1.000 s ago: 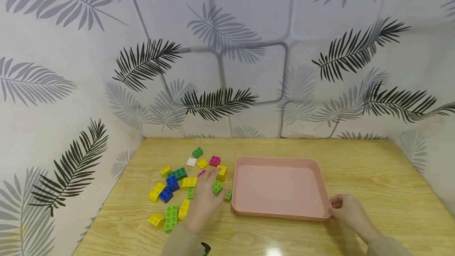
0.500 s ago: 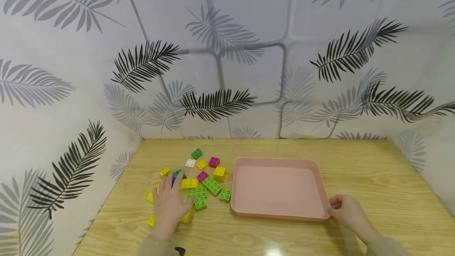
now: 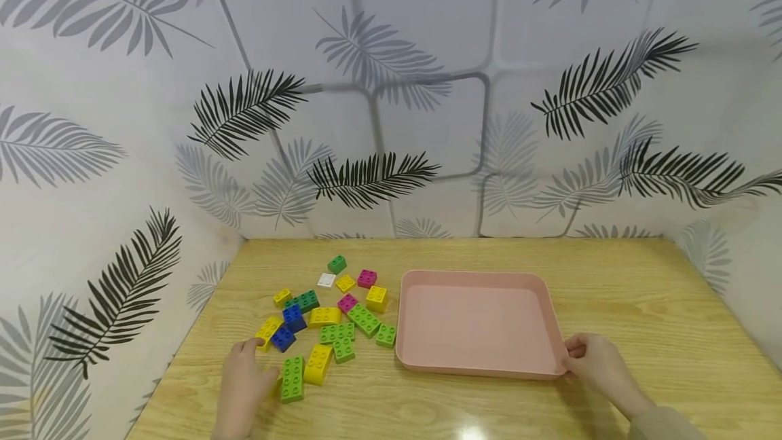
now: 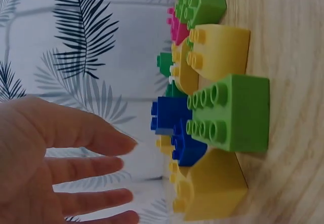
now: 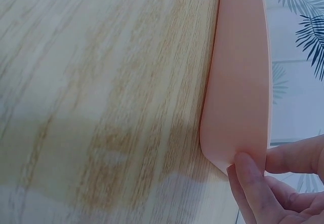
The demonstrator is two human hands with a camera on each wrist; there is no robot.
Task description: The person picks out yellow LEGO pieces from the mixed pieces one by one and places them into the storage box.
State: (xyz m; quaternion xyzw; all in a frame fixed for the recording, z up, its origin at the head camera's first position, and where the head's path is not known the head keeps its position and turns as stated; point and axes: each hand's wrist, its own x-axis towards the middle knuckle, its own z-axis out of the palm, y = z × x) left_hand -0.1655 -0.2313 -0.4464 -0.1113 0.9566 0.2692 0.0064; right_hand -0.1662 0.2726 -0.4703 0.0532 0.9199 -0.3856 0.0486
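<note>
My left hand (image 3: 241, 382) hovers over the near-left end of the brick pile, fingers spread and nothing in them. Right by its thumb lies a yellow brick (image 4: 210, 188), mostly hidden by the hand in the head view. Beside that brick is a long lime-green brick (image 3: 292, 379), with a curved yellow brick (image 3: 318, 364) further right. Two blue bricks (image 3: 294, 318) and another yellow brick (image 3: 269, 333) sit just beyond the fingertips. On the other side, my right hand (image 3: 599, 367) pinches the near right corner of a shallow pink tray (image 3: 482, 371) between thumb and fingers.
Several more bricks lie toward the tray's left side, among them a lime-green one (image 3: 364, 320), a magenta one (image 3: 367, 278) and a yellow one (image 3: 377, 299). A white piece (image 3: 326, 280) is further back. The wooden table (image 3: 641, 304) meets a leaf-patterned curtain (image 3: 464, 121) behind.
My left hand has swept left across the bricks and back toward me, to the pile's near-left end. The right hand keeps its hold on the tray corner.
</note>
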